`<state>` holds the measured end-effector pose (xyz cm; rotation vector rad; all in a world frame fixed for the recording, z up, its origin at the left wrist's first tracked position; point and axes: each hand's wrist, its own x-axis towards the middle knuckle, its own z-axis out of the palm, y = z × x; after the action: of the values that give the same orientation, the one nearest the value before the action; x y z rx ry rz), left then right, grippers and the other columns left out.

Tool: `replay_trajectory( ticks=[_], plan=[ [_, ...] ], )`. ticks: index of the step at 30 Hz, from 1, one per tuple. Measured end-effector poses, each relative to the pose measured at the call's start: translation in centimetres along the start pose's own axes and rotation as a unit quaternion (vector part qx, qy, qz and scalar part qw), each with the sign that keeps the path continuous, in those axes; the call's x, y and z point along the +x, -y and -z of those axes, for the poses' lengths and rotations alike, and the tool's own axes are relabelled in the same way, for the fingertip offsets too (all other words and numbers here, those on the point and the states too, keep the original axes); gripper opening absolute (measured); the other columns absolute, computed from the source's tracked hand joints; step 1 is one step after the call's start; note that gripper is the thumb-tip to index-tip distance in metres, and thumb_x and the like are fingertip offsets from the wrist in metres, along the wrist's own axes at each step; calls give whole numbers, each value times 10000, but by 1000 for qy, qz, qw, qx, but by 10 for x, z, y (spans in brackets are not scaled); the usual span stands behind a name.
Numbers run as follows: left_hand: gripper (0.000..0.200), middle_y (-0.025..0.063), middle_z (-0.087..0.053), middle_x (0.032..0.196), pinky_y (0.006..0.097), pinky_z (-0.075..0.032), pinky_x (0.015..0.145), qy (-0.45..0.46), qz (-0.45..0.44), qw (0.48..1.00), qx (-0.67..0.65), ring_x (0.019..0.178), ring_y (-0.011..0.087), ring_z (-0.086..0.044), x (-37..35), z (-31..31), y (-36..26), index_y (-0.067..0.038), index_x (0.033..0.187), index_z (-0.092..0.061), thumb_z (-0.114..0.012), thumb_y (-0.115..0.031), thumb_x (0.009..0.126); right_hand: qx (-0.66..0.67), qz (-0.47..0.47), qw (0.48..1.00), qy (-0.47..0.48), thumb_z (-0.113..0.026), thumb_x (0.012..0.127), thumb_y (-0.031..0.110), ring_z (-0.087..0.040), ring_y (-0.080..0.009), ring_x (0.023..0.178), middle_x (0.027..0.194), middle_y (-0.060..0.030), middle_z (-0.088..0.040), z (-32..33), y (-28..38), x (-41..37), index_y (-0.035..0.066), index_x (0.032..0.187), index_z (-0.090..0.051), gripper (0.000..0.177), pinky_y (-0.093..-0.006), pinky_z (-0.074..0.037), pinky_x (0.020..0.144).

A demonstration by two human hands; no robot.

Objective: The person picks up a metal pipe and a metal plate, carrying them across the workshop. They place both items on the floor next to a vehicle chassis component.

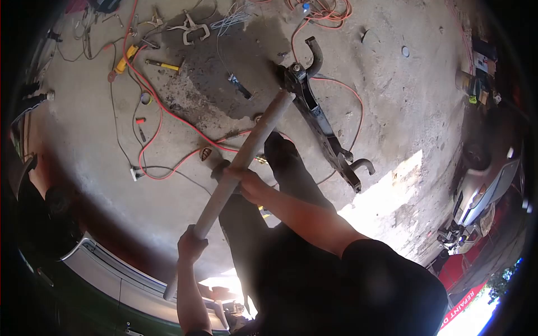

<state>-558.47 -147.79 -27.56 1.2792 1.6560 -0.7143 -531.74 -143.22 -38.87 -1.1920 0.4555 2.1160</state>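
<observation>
A long grey metal pipe (262,133) slants across my body from lower left to upper middle. My left hand (192,245) is wrapped round its lower part. Farther up, my right hand (246,183) grips the same pipe near its middle. The pipe's far end meets the upper end of a black metal beam (320,127), which looks like a vehicle suspension part. That beam lies on the concrete floor in front of my right foot, with a curved tube at each end.
Red hoses (159,106) and dark cables snake over the floor. At upper left lie a yellow-handled hammer (163,65), a yellow tool (126,59) and a locking clamp (190,27). A dark vehicle (106,274) stands at lower left, another car (486,187) at right.
</observation>
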Motion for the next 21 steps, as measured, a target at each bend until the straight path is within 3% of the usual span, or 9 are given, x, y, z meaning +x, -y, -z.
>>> replay_trajectory(
  ticks=[5,10,15,19,21],
  plan=[
    [360,158,-690,959,489,-519,816,65,-2,996,55,926,394,-660,171,-25,26,-101,1077,-590,-698,-156,738,62,2,996,-66,-747,870,347,-631,-216,985,1039,-74,-650,64,-19,151,80,1109,-620,380,-424,-505,880],
    [286,151,-687,983,494,-525,798,37,-56,996,60,933,392,-658,301,-44,29,-110,1074,-599,-650,-135,794,63,28,994,-84,-735,883,300,-635,-228,1038,1090,-80,-644,111,-3,234,65,1138,-614,367,-418,-510,903],
    [260,147,-690,965,497,-530,782,11,-116,992,57,912,397,-659,360,-51,22,-108,1042,-605,-638,-107,785,66,92,991,-67,-729,888,298,-634,-224,1038,1105,-75,-642,133,10,270,69,1161,-604,377,-418,-492,918],
    [377,162,-685,983,486,-526,800,9,-121,991,56,930,390,-663,375,-51,17,-95,1099,-597,-690,-58,736,36,139,987,-72,-721,894,290,-632,-219,1049,1086,-73,-662,134,19,273,72,1167,-601,369,-405,-473,933],
    [411,170,-683,994,484,-524,808,7,-122,991,56,940,390,-663,379,-49,16,-90,1119,-594,-699,-43,725,78,114,988,-71,-721,893,288,-636,-222,1044,1086,-77,-666,136,23,278,71,1168,-601,370,-405,-476,930]
  ],
)
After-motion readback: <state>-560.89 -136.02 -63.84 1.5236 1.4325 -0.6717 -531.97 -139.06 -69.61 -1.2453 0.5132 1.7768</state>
